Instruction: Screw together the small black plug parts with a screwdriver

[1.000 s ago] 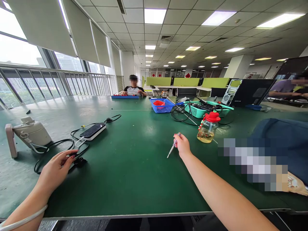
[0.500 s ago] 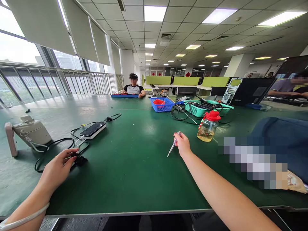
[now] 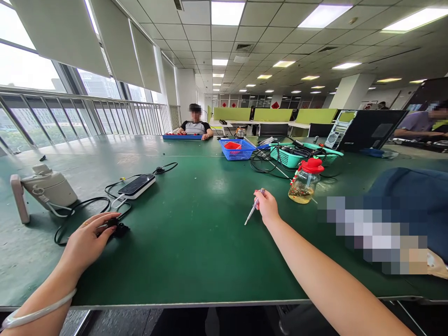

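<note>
My right hand (image 3: 268,206) is closed on a thin screwdriver (image 3: 252,211) with a clear handle, held tip-down over the green table (image 3: 196,233). At the left, my left hand (image 3: 87,240) curls its fingers over a small black part (image 3: 119,228) on the table, beside a black cable (image 3: 82,205). A bangle sits on that wrist. A phone lying on a white power bank (image 3: 137,185) is a little beyond the left hand.
A beige device (image 3: 49,190) stands at the far left. A glass jar with a red lid (image 3: 305,182) is right of the screwdriver. Behind it are a blue basket (image 3: 236,150), a teal basket (image 3: 297,156) with cables, and a laptop (image 3: 367,130). Other people sit at the far end and right.
My left hand has slid right along the table and its fingers have come down onto the small black part. The right hand with the screwdriver has barely moved.
</note>
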The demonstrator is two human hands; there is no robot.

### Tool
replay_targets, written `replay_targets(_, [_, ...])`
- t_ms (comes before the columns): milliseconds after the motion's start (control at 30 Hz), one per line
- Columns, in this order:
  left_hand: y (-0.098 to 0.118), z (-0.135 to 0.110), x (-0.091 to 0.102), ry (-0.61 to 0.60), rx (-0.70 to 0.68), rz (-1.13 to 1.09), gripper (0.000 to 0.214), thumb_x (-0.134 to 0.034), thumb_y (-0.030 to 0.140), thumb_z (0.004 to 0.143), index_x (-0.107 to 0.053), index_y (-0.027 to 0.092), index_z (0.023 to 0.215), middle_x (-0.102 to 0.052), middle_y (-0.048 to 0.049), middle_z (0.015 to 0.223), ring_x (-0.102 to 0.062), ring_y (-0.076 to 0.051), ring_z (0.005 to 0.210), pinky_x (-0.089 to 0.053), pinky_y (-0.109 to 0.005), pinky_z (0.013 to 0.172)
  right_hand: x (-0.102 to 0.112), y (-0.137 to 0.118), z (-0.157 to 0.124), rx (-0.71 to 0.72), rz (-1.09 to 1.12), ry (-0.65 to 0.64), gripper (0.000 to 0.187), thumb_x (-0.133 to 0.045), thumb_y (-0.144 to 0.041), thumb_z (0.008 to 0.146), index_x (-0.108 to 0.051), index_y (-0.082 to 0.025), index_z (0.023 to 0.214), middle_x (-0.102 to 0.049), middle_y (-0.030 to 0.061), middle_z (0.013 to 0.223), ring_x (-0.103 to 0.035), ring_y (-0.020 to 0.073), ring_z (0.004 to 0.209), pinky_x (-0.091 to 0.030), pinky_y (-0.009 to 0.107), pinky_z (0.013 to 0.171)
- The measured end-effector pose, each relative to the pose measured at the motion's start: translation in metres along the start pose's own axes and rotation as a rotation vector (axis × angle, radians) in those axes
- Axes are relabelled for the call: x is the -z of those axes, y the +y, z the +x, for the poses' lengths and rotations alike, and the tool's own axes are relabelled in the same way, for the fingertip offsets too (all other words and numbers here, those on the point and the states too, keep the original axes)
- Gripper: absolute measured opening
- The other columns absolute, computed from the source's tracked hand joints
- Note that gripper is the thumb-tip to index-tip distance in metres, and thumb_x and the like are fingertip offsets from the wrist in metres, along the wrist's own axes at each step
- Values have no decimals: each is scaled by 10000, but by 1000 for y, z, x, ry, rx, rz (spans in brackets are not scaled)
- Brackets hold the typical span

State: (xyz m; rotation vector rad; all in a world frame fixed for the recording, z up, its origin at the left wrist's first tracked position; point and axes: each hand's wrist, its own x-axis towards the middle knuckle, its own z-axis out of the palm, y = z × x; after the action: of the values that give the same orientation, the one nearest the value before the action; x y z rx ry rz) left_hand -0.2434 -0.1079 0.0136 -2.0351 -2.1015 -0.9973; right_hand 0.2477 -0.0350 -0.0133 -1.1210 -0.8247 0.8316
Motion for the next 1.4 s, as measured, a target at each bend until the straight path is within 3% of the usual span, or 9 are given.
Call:
replay_targets(167, [17,-3,10,48,104,113,451,-464,498,796,-669,261,1121,-680,-17,1027,-628,-142,708,-480,-258,678,0,1,1,4,-9,0,240,-703,-378,646,-534,-208,657,-453,-71,479,-362,72,387,-313,226,367])
replay_targets(300, [19,-2,11,53,143,205,432,-466,542,822,-711,269,1052,-685,-7,879,-579,-137,689,-421,-234,594,0,0,0,-1,-13,2,238,-704,-379,643,-542,-208,673,-454,-72,482,-364,76,386,-308,232,368])
replay_targets(467, [20,-2,9,-93,152,280,447,-484,586,812,-708,302,1074,-673,-23,980,-616,-185,850,-444,-255,671,-1,-4,-3,-10,-24,5,202,-688,-351,655,-552,-204,686,-453,-73,490,-365,72,389,-314,225,377])
replay_targets(667, [21,-2,8,-133,149,340,518,-441,635,820,-682,306,1139,-661,-53,1048,-626,-226,930,-467,-282,713,-1,-5,-4,1,-23,-9,248,-701,-370,657,-512,-210,640,-449,-72,478,-360,73,385,-312,230,379])
replay_targets(967, [6,2,-3,-160,-67,355,505,-436,543,848,-680,229,1159,-646,-97,1180,-578,-272,1108,-425,-359,978,-1,1,-1,8,-25,-7,240,-702,-386,639,-545,-208,672,-461,-69,490,-364,73,390,-316,227,370])
replay_targets(1233, [7,2,-5,-214,-102,410,541,-366,534,873,-660,211,1193,-671,-102,1143,-605,-274,1062,-441,-353,940,-1,2,0,12,-24,-13,251,-704,-399,640,-549,-205,678,-457,-70,490,-370,75,392,-312,225,369])
replay_targets(1300, [8,1,-1,-158,-60,375,530,-284,476,912,-646,221,1203,-666,-92,1169,-600,-264,1074,-454,-348,903,-1,2,0,11,-24,-15,246,-702,-395,643,-552,-204,685,-458,-69,495,-370,74,395,-310,224,370])
replay_targets(1400, [6,0,7,-73,135,382,521,-235,426,928,-658,208,1141,-676,-112,1148,-621,-281,1017,-486,-347,760,-1,0,-1,11,-24,-19,240,-695,-384,649,-533,-208,670,-453,-70,497,-366,74,395,-307,225,372])
